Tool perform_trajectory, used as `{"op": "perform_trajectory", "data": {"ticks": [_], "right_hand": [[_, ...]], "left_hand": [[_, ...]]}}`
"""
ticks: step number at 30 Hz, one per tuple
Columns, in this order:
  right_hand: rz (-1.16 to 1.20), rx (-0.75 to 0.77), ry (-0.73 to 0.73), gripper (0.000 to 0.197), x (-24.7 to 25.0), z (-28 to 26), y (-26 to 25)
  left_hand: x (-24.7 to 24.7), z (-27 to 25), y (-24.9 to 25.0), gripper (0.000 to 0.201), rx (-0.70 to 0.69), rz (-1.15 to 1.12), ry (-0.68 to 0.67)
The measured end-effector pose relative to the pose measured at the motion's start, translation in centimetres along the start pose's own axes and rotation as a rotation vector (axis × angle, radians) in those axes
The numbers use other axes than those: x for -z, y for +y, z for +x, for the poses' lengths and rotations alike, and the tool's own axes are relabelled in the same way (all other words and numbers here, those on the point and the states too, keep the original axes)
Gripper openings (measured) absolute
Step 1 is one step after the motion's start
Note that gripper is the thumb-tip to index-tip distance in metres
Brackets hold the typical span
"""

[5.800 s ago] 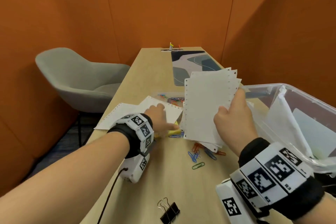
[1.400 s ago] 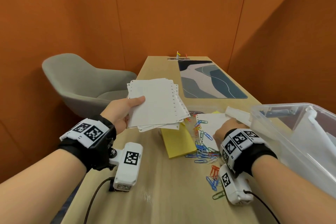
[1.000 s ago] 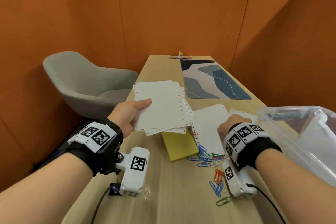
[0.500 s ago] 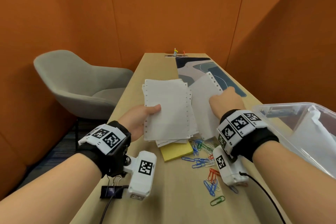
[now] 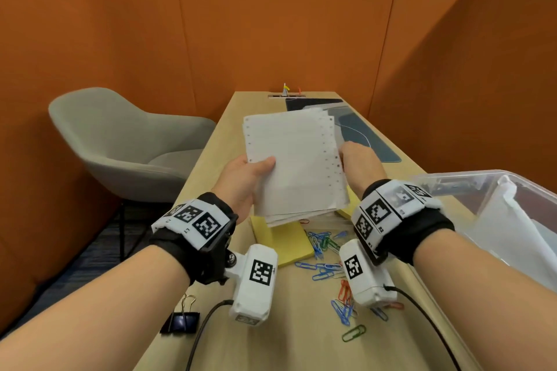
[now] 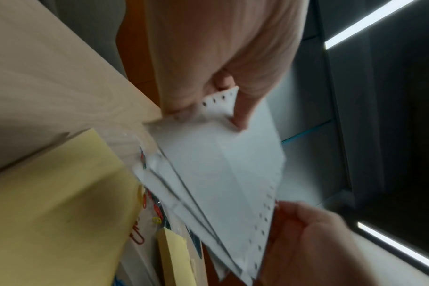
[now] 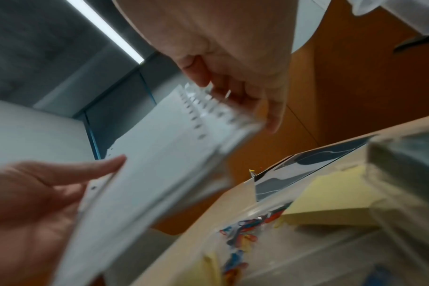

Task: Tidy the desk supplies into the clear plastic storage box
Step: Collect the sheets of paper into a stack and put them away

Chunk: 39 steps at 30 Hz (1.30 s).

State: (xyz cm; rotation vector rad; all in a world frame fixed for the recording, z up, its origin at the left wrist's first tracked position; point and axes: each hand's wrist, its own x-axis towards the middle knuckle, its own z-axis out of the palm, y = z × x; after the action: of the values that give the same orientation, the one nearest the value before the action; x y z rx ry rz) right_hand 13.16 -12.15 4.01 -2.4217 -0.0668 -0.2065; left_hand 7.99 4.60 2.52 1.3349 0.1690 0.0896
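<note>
Paper stack [image 5: 294, 166], white with punched edges, fans unevenly.

Office booth: orange panel walls [image 5: 271, 24], wooden desk [image 5: 301, 340], grey chair [image 5: 120, 141].

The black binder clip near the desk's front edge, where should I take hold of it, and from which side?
Pinch the black binder clip by its folded-up silver wire handles, coming from above with the left hand, which is nearer. The black body lies flat on the wooden desk, giving fingers little to get under, while the loops stand clear.
</note>
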Motion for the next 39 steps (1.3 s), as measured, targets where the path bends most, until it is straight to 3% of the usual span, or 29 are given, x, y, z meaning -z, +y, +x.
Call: {"op": "perform_trajectory", "data": {"ticks": [6, 9, 12, 15, 21, 33, 39], "right_hand": [[-0.264, -0.173, -0.073, 0.029, -1.2, 0.9, 2.5], [-0.487, -0.182, -0.178, 0.011, -1.4, 0.9, 3.7], [-0.598, -0.188, -0.276, 0.028, -3.0, 1.2, 5.0], [-0.551, -0.247, -0.26, 0.052, -4.2, 2.0, 5.9], [-0.514, -0.29, -0.116, 0.038, -4.6, 2.3, 6.4], [-0.506, -0.153, -0.132, 0.014, -4.1, 3.5, 7.4], [-0.363, -0.161, 0.064, 0.026, -2.6, 2.3, 4.7]], "left_hand": [[1.9, 0.2, 1.1, 0.034, -0.037, -0.102, 0.185], [3.0, 0.5, 1.4, 0.035, -0.035, -0.11, 0.224], [3.7, 0.6, 1.3, 0.031, -0.034, -0.132, 0.228], [4.2, 0.7, 1.2, 0.032, -0.035, -0.146, 0.209], [4.4, 1.2, 0.6, 0.037, -0.026, -0.133, 0.215], [4.3, 1.1, 0.0, 0.034, 0.005, -0.099, 0.172], [4.7, 1.2, -0.5, 0.041, 0.032, -0.023, 0.09]]}}
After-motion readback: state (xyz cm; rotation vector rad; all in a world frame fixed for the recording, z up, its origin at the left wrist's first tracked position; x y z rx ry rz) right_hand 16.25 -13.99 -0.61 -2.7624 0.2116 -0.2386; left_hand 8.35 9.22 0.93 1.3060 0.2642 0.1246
